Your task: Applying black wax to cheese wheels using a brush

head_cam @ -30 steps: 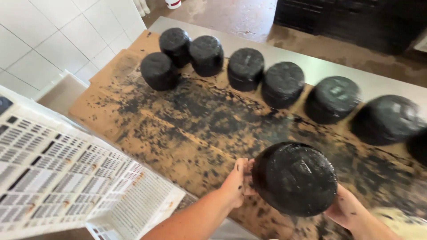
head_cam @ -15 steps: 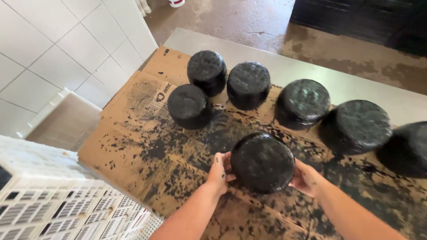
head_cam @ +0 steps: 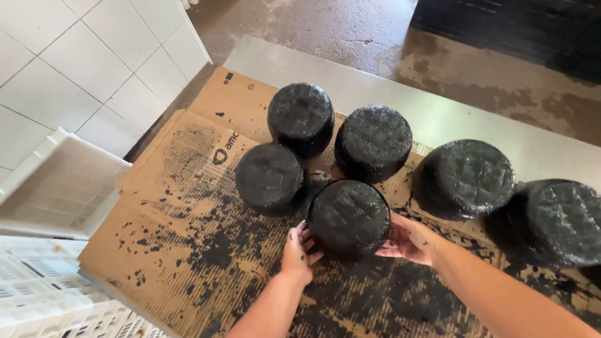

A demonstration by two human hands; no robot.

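A round black-coated wheel [head_cam: 349,216] sits on stained brown cardboard [head_cam: 181,250], between my two hands. My left hand [head_cam: 297,250] touches its left side with paint-smeared fingers spread. My right hand [head_cam: 408,240] is pressed against its right side. Directly left of it is a second black wheel [head_cam: 269,177]. Two more stand behind: one at the back left [head_cam: 301,117], one at the back middle [head_cam: 373,142]. Further right lie two larger-looking black wheels [head_cam: 467,176] [head_cam: 559,220].
The cardboard lies on a grey metal table [head_cam: 350,75]. White plastic crates [head_cam: 50,250] stand at the lower left beside a white tiled wall [head_cam: 75,62]. A wet concrete floor [head_cam: 476,69] lies beyond the table.
I carried the wheel forward and left and set it down next to the wheel group. The view moved closer to the left end of the row.
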